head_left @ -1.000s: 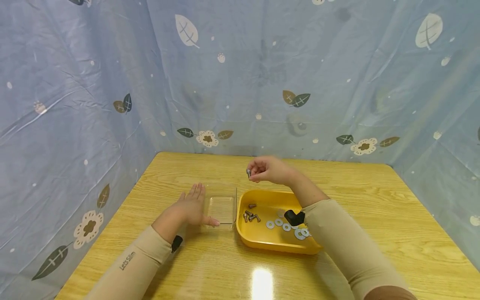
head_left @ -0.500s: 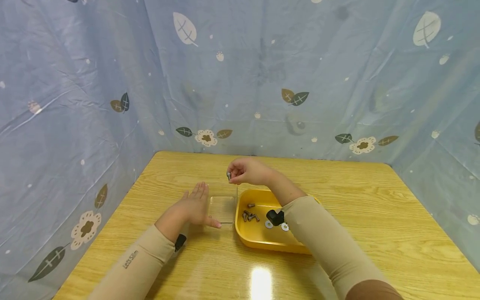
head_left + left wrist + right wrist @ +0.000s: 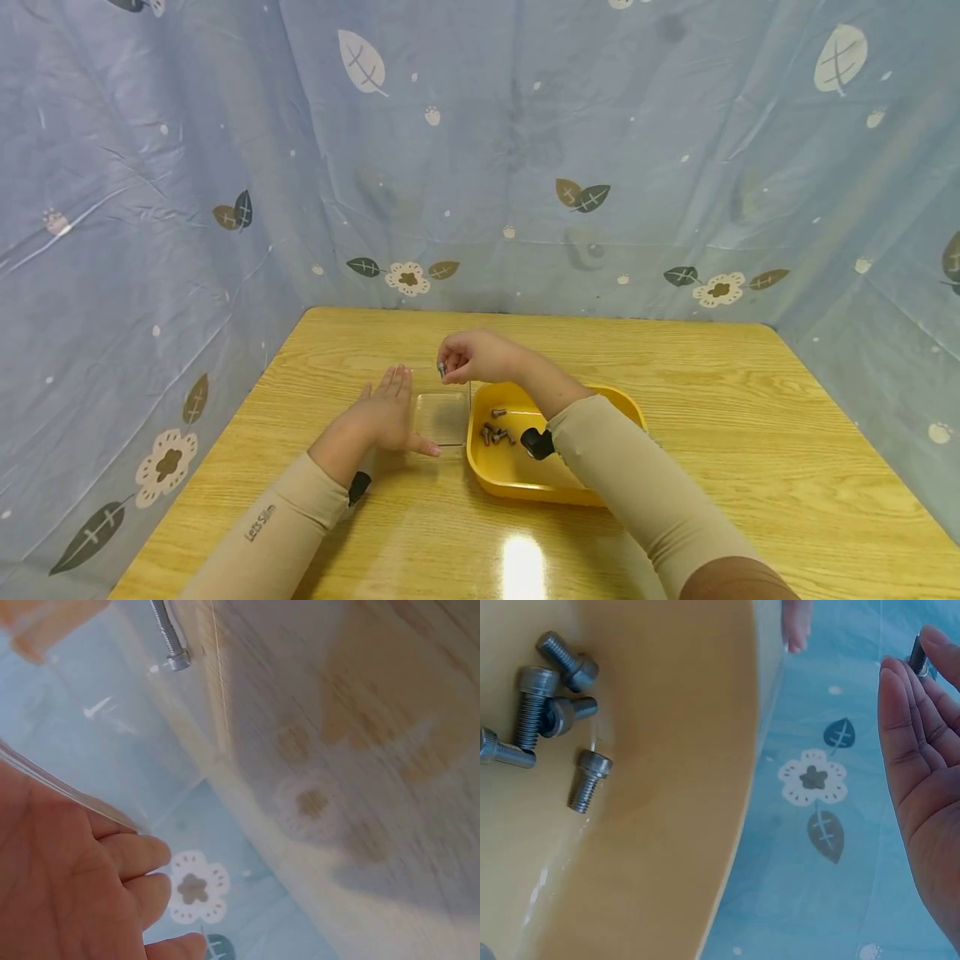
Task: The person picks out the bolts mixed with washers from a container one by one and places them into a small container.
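My left hand [image 3: 386, 417] lies with straight fingers along the left side of a clear plastic box [image 3: 441, 419], its thumb at the front edge. In the left wrist view its fingertips are right at the box's clear wall [image 3: 112, 712]. My right hand [image 3: 480, 357], over the back right part of the box, pinches a small metal socket-head bolt [image 3: 918, 656] between thumb and fingers. A bolt [image 3: 174, 645] also shows near the box in the left wrist view. Several similar bolts [image 3: 591, 780] lie in the yellow tray [image 3: 525, 487] beside the box.
The tray stands close against the box's right side. My right forearm [image 3: 622, 467] crosses over the tray and hides its right part. Wooden table [image 3: 750, 433] surrounds both containers, and a patterned blue curtain [image 3: 480, 167] rises behind and at both sides.
My right hand has moved left with the bolt, from above the tray's back left corner to over the box, and then slightly lower. The left hand has stayed by the box.
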A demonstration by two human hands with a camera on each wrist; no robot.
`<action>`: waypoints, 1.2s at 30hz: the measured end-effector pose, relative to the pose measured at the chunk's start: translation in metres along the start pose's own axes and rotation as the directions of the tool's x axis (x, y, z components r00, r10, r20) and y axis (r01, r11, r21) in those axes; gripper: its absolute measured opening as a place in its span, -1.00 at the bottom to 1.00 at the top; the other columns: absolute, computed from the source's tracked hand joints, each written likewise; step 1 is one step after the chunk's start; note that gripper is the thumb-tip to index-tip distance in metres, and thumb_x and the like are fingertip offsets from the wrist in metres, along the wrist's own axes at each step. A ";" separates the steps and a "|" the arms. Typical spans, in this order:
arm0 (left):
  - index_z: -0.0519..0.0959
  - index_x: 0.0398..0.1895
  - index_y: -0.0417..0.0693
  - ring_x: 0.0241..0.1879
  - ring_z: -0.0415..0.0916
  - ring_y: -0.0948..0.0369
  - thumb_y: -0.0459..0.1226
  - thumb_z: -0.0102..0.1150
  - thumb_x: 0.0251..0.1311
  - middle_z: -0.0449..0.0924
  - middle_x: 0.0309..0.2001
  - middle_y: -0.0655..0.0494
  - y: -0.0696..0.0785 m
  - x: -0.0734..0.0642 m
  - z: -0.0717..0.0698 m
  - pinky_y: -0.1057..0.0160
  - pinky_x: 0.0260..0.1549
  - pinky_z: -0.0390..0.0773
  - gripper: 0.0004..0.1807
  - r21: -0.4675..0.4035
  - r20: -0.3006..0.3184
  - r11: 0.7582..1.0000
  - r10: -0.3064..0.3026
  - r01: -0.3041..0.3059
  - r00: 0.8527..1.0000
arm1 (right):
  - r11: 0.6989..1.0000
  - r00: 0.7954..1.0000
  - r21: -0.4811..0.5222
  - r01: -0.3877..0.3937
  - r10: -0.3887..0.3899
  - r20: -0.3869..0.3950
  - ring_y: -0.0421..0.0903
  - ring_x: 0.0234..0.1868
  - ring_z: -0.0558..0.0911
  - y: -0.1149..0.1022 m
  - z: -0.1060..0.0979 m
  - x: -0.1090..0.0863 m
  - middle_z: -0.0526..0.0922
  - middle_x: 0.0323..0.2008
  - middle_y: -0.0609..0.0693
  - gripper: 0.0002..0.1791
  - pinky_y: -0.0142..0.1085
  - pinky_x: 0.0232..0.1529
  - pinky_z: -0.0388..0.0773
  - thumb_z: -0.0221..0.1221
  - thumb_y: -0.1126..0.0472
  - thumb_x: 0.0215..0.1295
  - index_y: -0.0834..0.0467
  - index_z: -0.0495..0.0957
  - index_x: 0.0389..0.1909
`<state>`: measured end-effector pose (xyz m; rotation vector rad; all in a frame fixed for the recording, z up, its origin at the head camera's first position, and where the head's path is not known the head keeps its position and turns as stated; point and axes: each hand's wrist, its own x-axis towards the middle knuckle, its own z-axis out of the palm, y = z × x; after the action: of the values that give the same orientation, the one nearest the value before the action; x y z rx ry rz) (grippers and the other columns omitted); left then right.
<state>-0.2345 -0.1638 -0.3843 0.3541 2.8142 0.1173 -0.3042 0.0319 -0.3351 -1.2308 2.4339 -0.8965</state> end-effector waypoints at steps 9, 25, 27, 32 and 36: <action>-0.27 0.40 -0.33 0.40 -0.41 -0.06 0.50 0.10 -0.41 -0.38 0.42 -0.21 -0.001 0.001 0.002 -0.25 0.22 -0.19 0.49 -0.008 -0.009 1.000 0.006 -0.006 1.000 | 1.000 0.999 -0.018 0.016 -0.015 0.028 -0.24 -0.42 0.55 -0.001 0.004 0.000 0.60 -0.45 -0.13 -0.83 -0.44 -0.33 0.49 0.22 0.22 0.17 0.14 0.53 -0.22; -0.29 0.40 -0.32 0.40 -0.42 -0.07 0.50 0.08 -0.40 -0.42 0.42 -0.21 0.000 0.002 0.000 -0.25 0.22 -0.20 0.49 -0.004 0.009 1.000 0.002 -0.002 1.000 | 0.999 1.000 -0.048 -0.013 0.015 0.025 -0.25 -0.38 0.54 0.006 -0.004 -0.009 0.60 -0.42 -0.13 -0.83 -0.43 -0.30 0.49 0.20 0.22 0.19 0.14 0.54 -0.19; -0.30 0.40 -0.32 0.40 -0.43 -0.06 0.50 0.08 -0.40 -0.43 0.42 -0.21 0.000 0.002 0.000 -0.24 0.23 -0.20 0.49 -0.001 0.012 1.000 -0.002 0.002 1.000 | 0.999 1.000 -0.049 -0.006 0.007 0.020 -0.25 -0.39 0.54 0.007 -0.005 -0.012 0.59 -0.42 -0.13 -0.82 -0.43 -0.31 0.49 0.20 0.22 0.20 0.14 0.54 -0.19; -0.29 0.40 -0.31 0.40 -0.43 -0.06 0.50 0.08 -0.39 -0.41 0.42 -0.20 0.001 0.002 0.000 -0.24 0.23 -0.21 0.48 -0.002 0.006 1.000 -0.002 0.002 1.000 | 1.000 1.000 -0.027 -0.006 0.006 -0.002 -0.25 -0.38 0.54 0.012 -0.009 -0.023 0.58 -0.41 -0.13 -0.82 -0.41 -0.32 0.50 0.18 0.21 0.22 0.14 0.53 -0.17; -0.28 0.40 -0.32 0.40 -0.43 -0.07 0.50 0.09 -0.39 -0.42 0.42 -0.22 0.001 0.001 0.001 -0.23 0.23 -0.20 0.48 -0.005 -0.003 1.000 0.003 -0.003 1.000 | 1.000 1.000 -0.010 -0.018 0.018 -0.018 -0.22 -0.38 0.55 0.018 -0.014 -0.036 0.58 -0.40 -0.13 -0.82 -0.38 -0.30 0.50 0.17 0.20 0.23 0.12 0.53 -0.16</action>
<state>-0.2349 -0.1630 -0.3859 0.3571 2.8161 0.1262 -0.3007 0.0743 -0.3366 -1.2073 2.4629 -0.8950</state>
